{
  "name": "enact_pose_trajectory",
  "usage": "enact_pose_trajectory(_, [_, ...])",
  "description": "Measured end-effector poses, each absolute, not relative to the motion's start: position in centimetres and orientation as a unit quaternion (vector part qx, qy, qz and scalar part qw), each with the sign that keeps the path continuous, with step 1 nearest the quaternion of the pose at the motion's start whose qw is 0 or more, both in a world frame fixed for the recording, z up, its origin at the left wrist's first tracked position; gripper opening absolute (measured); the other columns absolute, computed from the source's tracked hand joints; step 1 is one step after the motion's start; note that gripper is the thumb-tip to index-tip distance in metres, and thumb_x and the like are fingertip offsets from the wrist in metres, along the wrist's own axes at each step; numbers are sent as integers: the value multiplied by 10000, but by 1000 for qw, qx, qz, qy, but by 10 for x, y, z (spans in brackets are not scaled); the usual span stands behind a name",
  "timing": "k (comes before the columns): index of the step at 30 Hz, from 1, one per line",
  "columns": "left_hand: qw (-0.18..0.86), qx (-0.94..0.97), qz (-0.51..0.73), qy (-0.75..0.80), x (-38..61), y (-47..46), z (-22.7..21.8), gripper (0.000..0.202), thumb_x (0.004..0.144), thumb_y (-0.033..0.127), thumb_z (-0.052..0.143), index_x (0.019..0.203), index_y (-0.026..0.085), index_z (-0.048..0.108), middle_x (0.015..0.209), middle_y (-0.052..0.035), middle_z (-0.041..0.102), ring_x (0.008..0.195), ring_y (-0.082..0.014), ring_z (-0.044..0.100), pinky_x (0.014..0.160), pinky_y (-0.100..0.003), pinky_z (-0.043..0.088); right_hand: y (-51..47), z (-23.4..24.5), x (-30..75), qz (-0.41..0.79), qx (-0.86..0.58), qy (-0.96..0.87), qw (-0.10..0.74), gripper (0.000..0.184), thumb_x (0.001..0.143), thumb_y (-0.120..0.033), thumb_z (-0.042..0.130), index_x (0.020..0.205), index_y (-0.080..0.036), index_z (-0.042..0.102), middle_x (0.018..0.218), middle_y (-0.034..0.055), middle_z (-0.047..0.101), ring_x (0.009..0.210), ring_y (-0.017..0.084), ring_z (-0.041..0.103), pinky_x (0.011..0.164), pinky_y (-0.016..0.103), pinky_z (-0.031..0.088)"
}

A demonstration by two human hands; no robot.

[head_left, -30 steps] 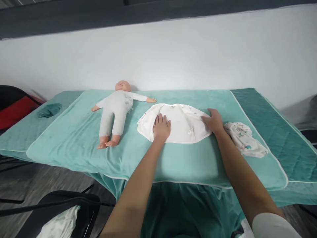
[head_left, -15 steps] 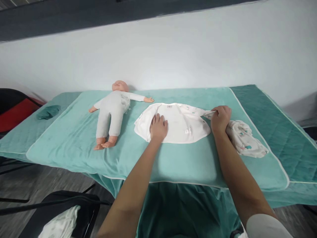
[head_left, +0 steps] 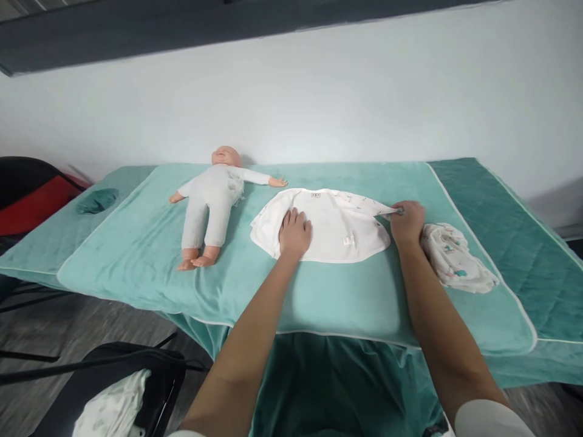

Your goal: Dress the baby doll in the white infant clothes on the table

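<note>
A white baby shirt lies spread open on the green bed cover, its pale inside facing up and a small label at the neck. My left hand rests flat on its left part with the fingers stretched out. At the other side, my right hand pinches the end of the shirt's printed sleeve, which is pulled out straight to the right. To the left lies a baby doll on its back, in a pale cloth body with arms spread. Just right of my right forearm sits a folded printed cloth bundle.
The bed stands against a white wall. At its left end is a face hole. A black chair with a pale printed cloth stands at the lower left; a red and black chair is beyond.
The view has shifted slightly. My right hand has turned a little at the sleeve end and still grips it. My left hand stays flat on the shirt.
</note>
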State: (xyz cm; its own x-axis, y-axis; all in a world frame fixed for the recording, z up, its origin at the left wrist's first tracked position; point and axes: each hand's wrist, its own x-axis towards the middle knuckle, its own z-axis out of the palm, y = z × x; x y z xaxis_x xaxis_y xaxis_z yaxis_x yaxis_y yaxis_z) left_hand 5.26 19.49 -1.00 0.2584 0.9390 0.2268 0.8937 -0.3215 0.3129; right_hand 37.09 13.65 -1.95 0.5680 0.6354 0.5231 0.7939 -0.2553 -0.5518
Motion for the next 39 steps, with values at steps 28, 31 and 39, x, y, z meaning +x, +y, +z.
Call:
enact_pose_trajectory(28, [68, 787, 199, 580, 52, 194, -9, 461, 1019, 374, 406, 1399, 199, 600, 1617, -84, 482, 1529, -294, 398, 1246, -490, 383, 157, -23, 392, -28, -839, -330, 432, 242, 766, -275, 628, 995, -197, 631, 933, 72, 653, 823, 247, 581, 907, 461, 506])
enact_pose_trajectory(31, [71, 785, 199, 582, 52, 194, -9, 453, 1017, 372, 411, 1396, 211, 601, 1619, -79, 481, 1530, -292, 397, 1244, -497, 383, 161, -23, 397, -89, -809, -357, 460, 286, 760, -196, 530, 1026, -179, 633, 1028, 116, 650, 883, 258, 598, 940, 475, 499])
enact_pose_trajectory(39, [72, 782, 203, 585, 52, 194, -9, 446, 1016, 372, 413, 1392, 221, 599, 1617, -72, 484, 1527, -285, 400, 1235, -489, 395, 148, -16, 355, -38, -727, -571, 379, 395, 897, -252, 495, 1257, -168, 634, 1381, 183, 624, 1320, 319, 539, 1129, 517, 418])
